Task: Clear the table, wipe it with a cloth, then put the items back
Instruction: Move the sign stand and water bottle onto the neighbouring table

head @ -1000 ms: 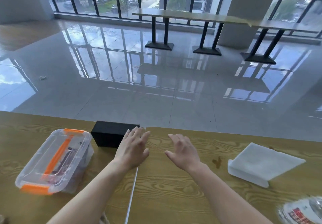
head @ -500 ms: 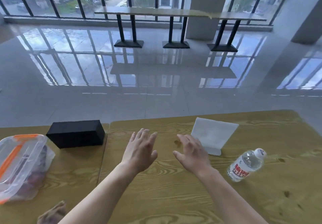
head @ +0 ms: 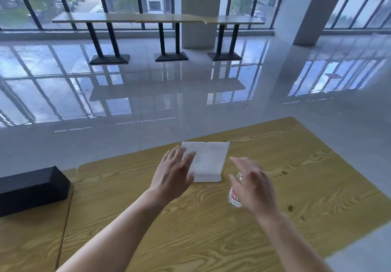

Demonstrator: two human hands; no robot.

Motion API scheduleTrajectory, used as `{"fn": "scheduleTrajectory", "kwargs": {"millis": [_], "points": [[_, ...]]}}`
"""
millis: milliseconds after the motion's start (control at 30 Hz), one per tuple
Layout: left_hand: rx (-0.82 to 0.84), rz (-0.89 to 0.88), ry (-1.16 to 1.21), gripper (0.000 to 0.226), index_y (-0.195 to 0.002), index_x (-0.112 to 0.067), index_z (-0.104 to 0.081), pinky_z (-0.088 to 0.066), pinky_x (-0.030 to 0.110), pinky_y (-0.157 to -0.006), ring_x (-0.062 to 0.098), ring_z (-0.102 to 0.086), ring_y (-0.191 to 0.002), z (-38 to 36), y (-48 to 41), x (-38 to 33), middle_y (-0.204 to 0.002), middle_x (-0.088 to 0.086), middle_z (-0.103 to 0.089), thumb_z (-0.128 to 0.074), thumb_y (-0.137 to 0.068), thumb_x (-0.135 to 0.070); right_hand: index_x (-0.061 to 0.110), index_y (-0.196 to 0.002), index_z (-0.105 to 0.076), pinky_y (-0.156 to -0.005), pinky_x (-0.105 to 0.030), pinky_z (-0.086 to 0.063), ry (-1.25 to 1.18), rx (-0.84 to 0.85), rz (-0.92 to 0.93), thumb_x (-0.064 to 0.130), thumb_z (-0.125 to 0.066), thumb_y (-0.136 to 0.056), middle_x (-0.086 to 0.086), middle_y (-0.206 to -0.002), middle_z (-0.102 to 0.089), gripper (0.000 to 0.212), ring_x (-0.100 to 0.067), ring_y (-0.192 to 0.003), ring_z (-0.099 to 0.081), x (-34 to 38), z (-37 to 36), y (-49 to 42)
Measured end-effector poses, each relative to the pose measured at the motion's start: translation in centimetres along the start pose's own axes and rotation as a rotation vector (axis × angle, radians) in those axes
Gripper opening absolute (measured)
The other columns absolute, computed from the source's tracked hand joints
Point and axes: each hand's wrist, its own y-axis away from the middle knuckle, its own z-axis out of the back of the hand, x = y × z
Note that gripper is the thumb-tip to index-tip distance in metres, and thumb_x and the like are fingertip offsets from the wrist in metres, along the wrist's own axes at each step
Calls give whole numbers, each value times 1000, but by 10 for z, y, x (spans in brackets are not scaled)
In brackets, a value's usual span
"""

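Observation:
A white foam block (head: 208,161) lies near the far edge of the wooden table (head: 190,229). My left hand (head: 173,174) hovers over its left side with fingers spread, holding nothing. My right hand (head: 252,185) is open too, above a clear water bottle (head: 233,197) with a red label that lies on the table, mostly hidden behind the hand. A black box (head: 31,189) rests at the left, across the seam between two tabletops.
The table's right edge runs diagonally from the far corner (head: 294,119) to the lower right, with glossy tiled floor (head: 148,94) beyond. A long counter on black pedestals (head: 160,39) stands by the windows, and two pillars stand behind it.
My view has swung to the right: the plastic storage box has left the frame and the black box has slid to the left edge. Both hands moved over to the foam block and the bottle.

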Motion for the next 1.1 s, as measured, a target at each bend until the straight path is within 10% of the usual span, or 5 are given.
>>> {"fn": "scheduleTrajectory", "kwargs": {"millis": [467, 867, 1100], "points": [[261, 43, -184, 41, -133, -18, -49, -27, 47, -116, 29, -52, -119, -19, -87, -11, -123, 8, -58, -55, -95, -33, 28, -143, -47, -91, -30, -47, 68, 282, -98, 32, -62, -92, 1, -129, -57, 53, -20, -116, -52, -50, 8, -30], [293, 66, -150, 3, -93, -19, -54, -35, 32, -63, 31, -58, -81, -25, -96, -10, -88, 2, -57, -55, -95, -18, 12, -111, -68, -81, -29, -50, 170, 295, -63, 17, -65, -90, -3, -101, -67, 22, -21, -97, -61, -57, -3, -35], [267, 93, -176, 22, -79, -18, -46, -41, 32, -56, 30, -49, -62, -24, -86, -8, -68, 0, -53, -50, -85, 2, 9, -98, -71, -78, -31, -56, 172, 302, -73, 20, -74, -84, -4, -95, -70, 18, -20, -89, -66, -48, 0, -43]]}}
